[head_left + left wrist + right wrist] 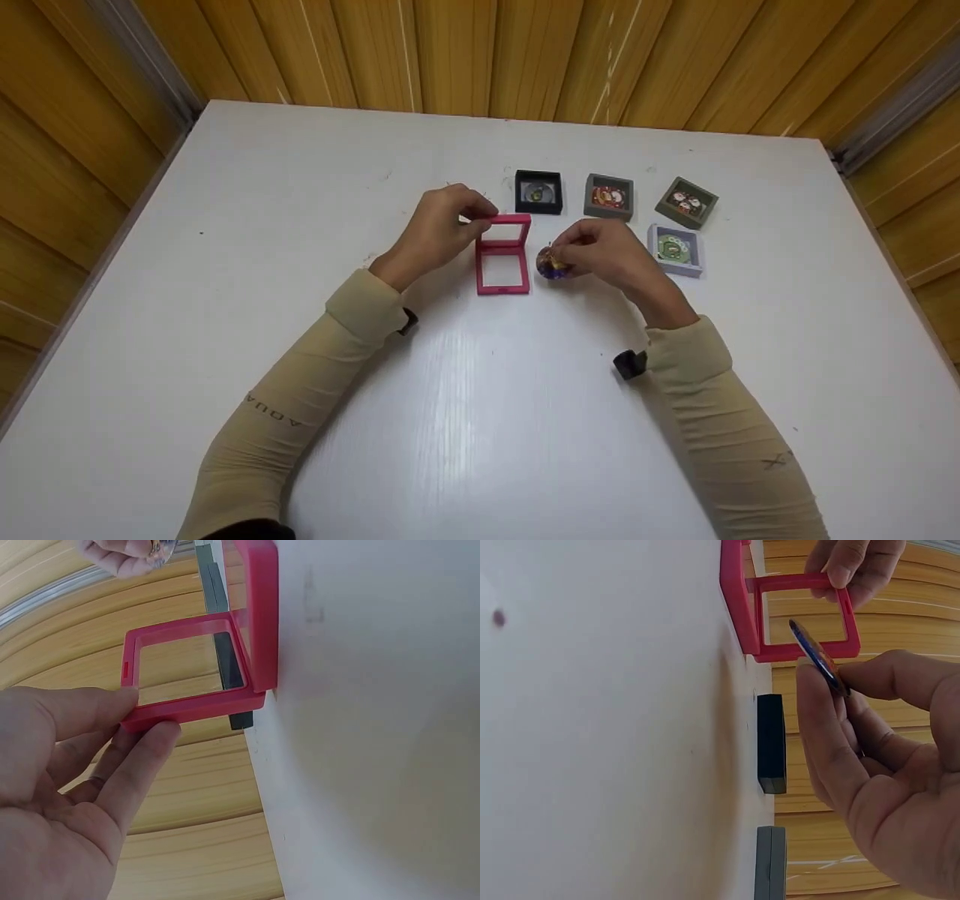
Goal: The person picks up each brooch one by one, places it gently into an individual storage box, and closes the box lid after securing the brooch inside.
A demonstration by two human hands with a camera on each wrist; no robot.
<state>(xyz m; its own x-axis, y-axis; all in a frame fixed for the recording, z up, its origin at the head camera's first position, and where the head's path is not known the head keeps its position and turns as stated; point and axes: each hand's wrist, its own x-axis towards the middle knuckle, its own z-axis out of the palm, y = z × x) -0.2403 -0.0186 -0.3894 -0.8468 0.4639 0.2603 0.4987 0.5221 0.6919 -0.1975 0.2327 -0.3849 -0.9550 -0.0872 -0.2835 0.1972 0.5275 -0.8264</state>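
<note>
A pink hinged display frame with clear windows stands open on the white table, one half flat and the other raised. My left hand pinches the raised half at its upper left corner between thumb and fingers, as the left wrist view shows on the frame. Just right of it, my right hand holds a round, shiny badge by its edge, above the table. Seen edge-on in the right wrist view, the badge has a blue rim and sits between thumb and fingertips.
Behind the hands lie a black framed box, a grey one and an olive one, each with a round badge inside. A pale lilac box with a green badge is right of my right hand. Wood-panelled walls border the table.
</note>
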